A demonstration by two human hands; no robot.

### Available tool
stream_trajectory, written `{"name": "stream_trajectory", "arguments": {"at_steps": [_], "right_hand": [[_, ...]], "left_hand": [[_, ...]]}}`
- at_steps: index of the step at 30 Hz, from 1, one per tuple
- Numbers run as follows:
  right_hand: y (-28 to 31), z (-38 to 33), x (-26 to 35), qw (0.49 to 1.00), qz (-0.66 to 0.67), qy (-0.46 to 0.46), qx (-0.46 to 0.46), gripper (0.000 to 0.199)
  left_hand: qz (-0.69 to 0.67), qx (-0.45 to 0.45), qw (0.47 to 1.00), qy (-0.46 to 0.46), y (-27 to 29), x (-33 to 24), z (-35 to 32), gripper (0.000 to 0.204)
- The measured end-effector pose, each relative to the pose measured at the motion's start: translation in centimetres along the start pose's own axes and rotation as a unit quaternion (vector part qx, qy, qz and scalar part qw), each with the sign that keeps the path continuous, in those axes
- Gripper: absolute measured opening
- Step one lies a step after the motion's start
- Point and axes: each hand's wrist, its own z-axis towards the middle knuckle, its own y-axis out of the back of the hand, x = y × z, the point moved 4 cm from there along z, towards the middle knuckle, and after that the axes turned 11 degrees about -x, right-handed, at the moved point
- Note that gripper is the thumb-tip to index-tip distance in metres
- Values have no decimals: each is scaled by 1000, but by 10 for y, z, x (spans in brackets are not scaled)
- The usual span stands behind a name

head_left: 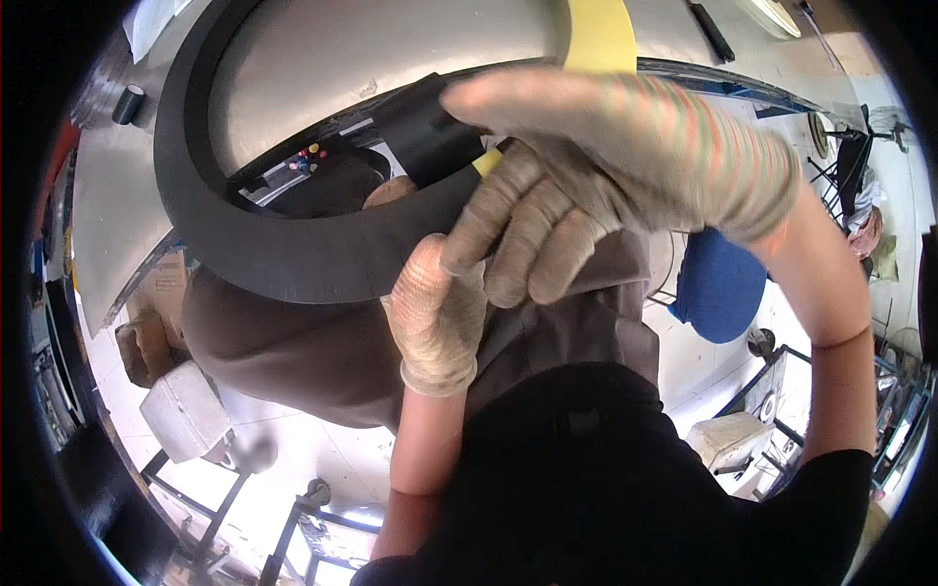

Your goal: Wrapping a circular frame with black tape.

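Note:
A large ring [283, 259], black along its left and near side and yellow at the far right, lies over the table's edge and my lap. My left hand [435, 327], in a worn knitted glove, is closed at the ring's near edge; its fingers are mostly hidden. Above it my right hand [576, 166], in a striped glove, bends its fingers down across the ring and over part of my left hand. Its thumb presses by a wide piece of black tape [430, 127], whose far end the hand hides. A bit of yellow shows between tape and fingers.
The ring rests partly on a grey metal table [371, 49]. A small black roll [128, 104] stands at its left, a black bar [711, 32] at the far right. Beside my knees are a white block [186, 412], a blue stool seat [721, 285] and metal frames [220, 513].

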Motion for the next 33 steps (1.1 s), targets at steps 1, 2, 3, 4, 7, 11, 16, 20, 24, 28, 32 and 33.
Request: {"name": "stream_trajectory", "arguments": {"at_steps": [1,2,3,4,7,11,16,20,24,28,32,33], "right_hand": [[-8,12,3,997,34,-46,48,53],[-17,20,6,992,61,-76,83,52],[-18,22,8,989,78,-79,103,52],[-21,15,14,990,76,-50,107,51],[-14,-42,6,998,-4,19,62,49],[10,-82,-63,975,-74,-201,-64,47],[53,30,-129,987,-127,95,-34,42],[80,89,-124,929,-126,348,9,54],[83,79,-104,885,-172,432,-23,61],[99,28,-86,961,-14,271,52,48],[110,-29,-63,986,-113,113,-51,47],[103,-39,-54,978,-101,145,-107,50]], "left_hand": [[-33,-18,999,16,1,0,-1,68],[-85,-20,996,0,2,-2,0,69],[-68,-36,997,-12,3,-3,0,69],[-61,-41,997,-29,3,-4,0,69],[-51,-42,997,-40,3,-2,2,69],[-20,-42,997,-59,2,-1,5,72],[75,-69,992,-73,7,-6,4,78],[20,-68,997,-13,8,-11,0,77],[-5,-67,997,24,1,-15,-2,70],[-64,-86,994,-8,-7,-7,1,64],[-89,-79,993,2,0,-5,0,61],[-90,-79,993,5,4,-7,-2,61]]}}
